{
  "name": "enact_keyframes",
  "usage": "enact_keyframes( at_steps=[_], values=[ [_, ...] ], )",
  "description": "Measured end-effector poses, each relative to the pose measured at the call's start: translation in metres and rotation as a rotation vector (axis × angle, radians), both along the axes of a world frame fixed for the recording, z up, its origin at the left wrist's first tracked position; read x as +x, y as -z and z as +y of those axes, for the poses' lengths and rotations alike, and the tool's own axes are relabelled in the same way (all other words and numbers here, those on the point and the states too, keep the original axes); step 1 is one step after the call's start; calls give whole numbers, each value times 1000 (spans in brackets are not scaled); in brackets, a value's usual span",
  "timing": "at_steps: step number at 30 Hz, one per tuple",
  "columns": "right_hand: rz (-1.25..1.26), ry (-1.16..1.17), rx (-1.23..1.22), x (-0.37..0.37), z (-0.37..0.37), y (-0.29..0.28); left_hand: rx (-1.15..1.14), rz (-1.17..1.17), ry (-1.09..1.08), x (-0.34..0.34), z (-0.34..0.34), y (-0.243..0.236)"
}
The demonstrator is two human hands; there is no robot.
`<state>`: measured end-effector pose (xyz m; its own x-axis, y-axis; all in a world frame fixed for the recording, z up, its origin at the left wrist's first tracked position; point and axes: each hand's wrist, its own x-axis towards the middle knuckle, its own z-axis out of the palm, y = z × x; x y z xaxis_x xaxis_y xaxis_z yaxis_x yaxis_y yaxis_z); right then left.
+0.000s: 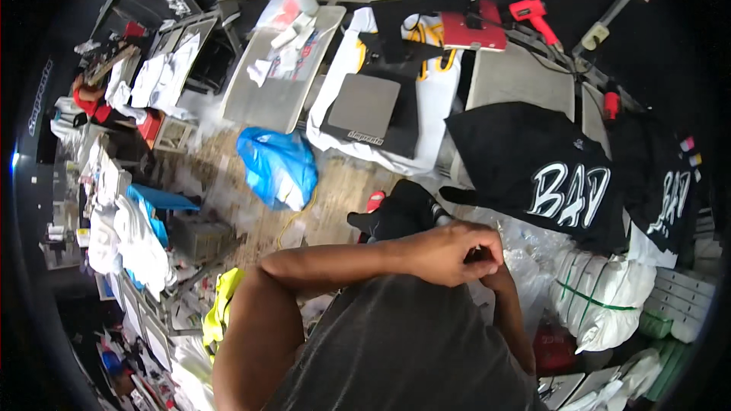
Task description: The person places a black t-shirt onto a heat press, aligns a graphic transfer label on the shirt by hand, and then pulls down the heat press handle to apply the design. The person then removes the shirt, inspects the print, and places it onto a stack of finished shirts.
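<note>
1. Step in hand, as a judgement: both hands meet in front of the torso, near centre of the view. Looks like fiddling with something small between them, not handling any garment yet.
2. Left hand [449,251]: forearm crosses from the left, fingers curled narrow over the other hand. Cannot tell what, if anything, they pinch.
3. Right hand [487,262]: mostly covered by the left hand, only a dark sliver and the wrist below show. Finger state cannot be told.
4. Nearest thing: crinkled clear plastic wrap [525,251], just right of and beyond the hands. Touching or apart cannot be told.
5. Further right: black shirt with white lettering [548,167], laid flat on a platen, well apart from the hands. A second like shirt [662,190] lies at the right edge.
6. Far centre: heat press [365,110] with grey plate, open; red-topped press [472,30] beyond it. Red heat gun [533,11] at far right.
7. Left of centre on the floor: blue plastic bag [278,167]. Near right: white bundled sack with green strap [601,297].
8. Next move, as a judgement: hands must separate before either can grip anything; the near shirt calls for a reach forward and right.
9. Hidden or unclear: item between the hands, the right fingers, and the lower body under the dark shirt front. Rim of the view is dark and bent; the stacks at far left are too small to tell apart.
</note>
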<state>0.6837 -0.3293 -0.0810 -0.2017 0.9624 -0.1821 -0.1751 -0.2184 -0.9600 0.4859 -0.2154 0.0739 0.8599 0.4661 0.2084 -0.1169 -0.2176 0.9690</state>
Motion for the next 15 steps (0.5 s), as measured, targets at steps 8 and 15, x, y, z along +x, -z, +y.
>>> enact_keyframes(
  at_steps=[8, 15],
  values=[
    [-711, -73, 120, 2, 48, 75, -37, 162, -278, -70, 9, -22],
    [-642, 193, 243, 8, 45, -51, 147, 600, -400, -194, 6, 55]
  ],
)
